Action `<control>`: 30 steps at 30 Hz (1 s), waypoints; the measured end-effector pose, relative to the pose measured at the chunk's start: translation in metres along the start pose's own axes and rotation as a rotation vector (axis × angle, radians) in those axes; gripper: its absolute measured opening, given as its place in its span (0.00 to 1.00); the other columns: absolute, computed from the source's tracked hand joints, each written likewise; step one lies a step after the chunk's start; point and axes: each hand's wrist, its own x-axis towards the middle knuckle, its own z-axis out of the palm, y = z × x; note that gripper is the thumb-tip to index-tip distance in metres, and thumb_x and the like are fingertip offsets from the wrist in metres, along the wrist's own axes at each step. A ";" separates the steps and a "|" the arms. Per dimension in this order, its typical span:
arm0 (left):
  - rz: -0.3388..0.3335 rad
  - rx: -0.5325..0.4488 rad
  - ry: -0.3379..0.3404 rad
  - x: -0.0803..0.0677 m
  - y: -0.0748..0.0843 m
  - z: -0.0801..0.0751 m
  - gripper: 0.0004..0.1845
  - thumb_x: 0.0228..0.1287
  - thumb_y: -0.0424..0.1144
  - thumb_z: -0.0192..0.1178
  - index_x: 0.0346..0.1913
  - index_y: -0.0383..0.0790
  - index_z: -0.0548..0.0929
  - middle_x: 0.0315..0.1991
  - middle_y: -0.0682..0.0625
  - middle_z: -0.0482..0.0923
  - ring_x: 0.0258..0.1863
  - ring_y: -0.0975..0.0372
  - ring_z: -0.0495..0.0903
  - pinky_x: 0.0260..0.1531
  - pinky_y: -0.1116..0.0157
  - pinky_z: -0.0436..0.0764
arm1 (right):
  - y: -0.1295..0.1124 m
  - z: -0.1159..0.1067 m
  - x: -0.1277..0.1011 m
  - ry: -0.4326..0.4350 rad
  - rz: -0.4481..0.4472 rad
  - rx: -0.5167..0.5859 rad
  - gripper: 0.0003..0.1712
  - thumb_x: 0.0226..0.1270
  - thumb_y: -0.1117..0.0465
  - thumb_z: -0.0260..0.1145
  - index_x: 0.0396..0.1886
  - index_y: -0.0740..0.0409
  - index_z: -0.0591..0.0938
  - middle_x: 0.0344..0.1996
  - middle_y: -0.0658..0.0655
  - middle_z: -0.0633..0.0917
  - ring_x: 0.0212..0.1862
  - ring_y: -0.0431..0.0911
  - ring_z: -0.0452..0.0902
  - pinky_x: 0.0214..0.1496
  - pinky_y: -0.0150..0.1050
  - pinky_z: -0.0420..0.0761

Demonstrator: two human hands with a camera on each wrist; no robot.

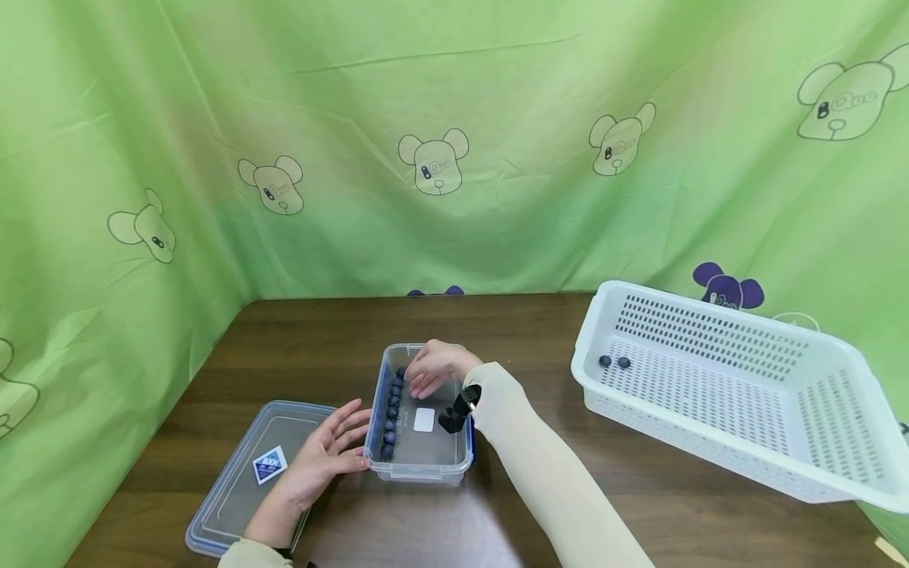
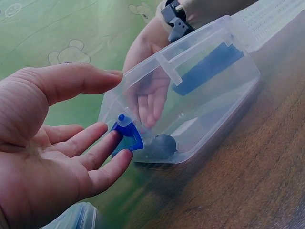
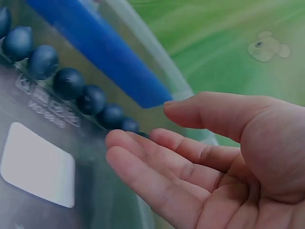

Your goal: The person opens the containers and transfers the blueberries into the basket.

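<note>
Blueberries (image 1: 391, 409) sit in a row along the left wall of the clear container (image 1: 426, 461), which stands on the counter (image 1: 639, 489). Our right hand (image 1: 435, 368) hovers inside it at the far end of the row, fingers (image 3: 157, 167) relaxed and holding nothing. Our left hand (image 1: 323, 457) lies open, fingers (image 2: 102, 145) touching the container's blue clasp (image 2: 126, 136). We see the lid (image 1: 241, 481) beneath that hand, and a white basket (image 1: 838, 473) well apart on the right.
</note>
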 end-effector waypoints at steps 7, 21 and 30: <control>-0.020 -0.003 0.005 -0.001 -0.002 0.001 0.51 0.53 0.20 0.66 0.75 0.22 0.44 0.71 0.24 0.54 0.59 0.65 0.73 0.57 0.65 0.76 | 0.009 0.012 0.008 0.000 0.062 0.000 0.05 0.67 0.72 0.62 0.38 0.73 0.80 0.26 0.64 0.84 0.26 0.48 0.83 0.37 0.42 0.86; -0.029 -0.005 0.031 -0.001 -0.001 0.002 0.52 0.53 0.19 0.66 0.76 0.24 0.45 0.71 0.24 0.53 0.57 0.67 0.74 0.55 0.66 0.76 | 0.006 0.022 0.015 0.015 0.113 -0.019 0.10 0.67 0.65 0.67 0.33 0.72 0.81 0.22 0.64 0.84 0.22 0.48 0.83 0.30 0.40 0.86; -0.028 0.017 0.021 0.003 0.001 0.000 0.50 0.55 0.20 0.66 0.76 0.24 0.46 0.71 0.25 0.53 0.59 0.65 0.74 0.56 0.66 0.76 | -0.001 0.028 0.015 0.092 0.104 -0.063 0.12 0.64 0.67 0.69 0.27 0.75 0.82 0.17 0.62 0.82 0.18 0.46 0.81 0.25 0.37 0.84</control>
